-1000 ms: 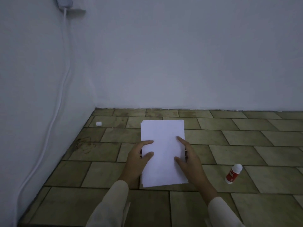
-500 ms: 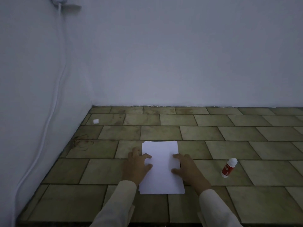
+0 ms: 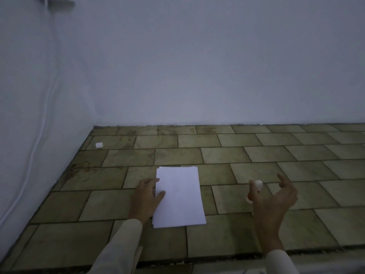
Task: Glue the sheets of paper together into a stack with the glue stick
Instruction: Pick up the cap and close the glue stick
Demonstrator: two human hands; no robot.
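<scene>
A stack of white paper sheets (image 3: 180, 196) lies flat on the tiled floor in front of me. My left hand (image 3: 146, 196) rests on the stack's left edge, thumb on the top sheet. My right hand (image 3: 274, 202) hovers to the right of the stack with fingers spread, directly over the glue stick (image 3: 257, 184). Only the glue stick's white cap and a bit of its base show past my hand; its red body is hidden. The hand does not visibly grip it.
A small white cap-like piece (image 3: 99, 145) lies near the far left corner of the floor. A white cable (image 3: 42, 123) runs down the left wall. White walls close the space at left and back. The floor's front edge (image 3: 217, 258) is just below my arms.
My right hand left the paper's right edge and swung right over the glue stick. The stack was drawn closer to me and laid flat. My left hand stays on its left edge.
</scene>
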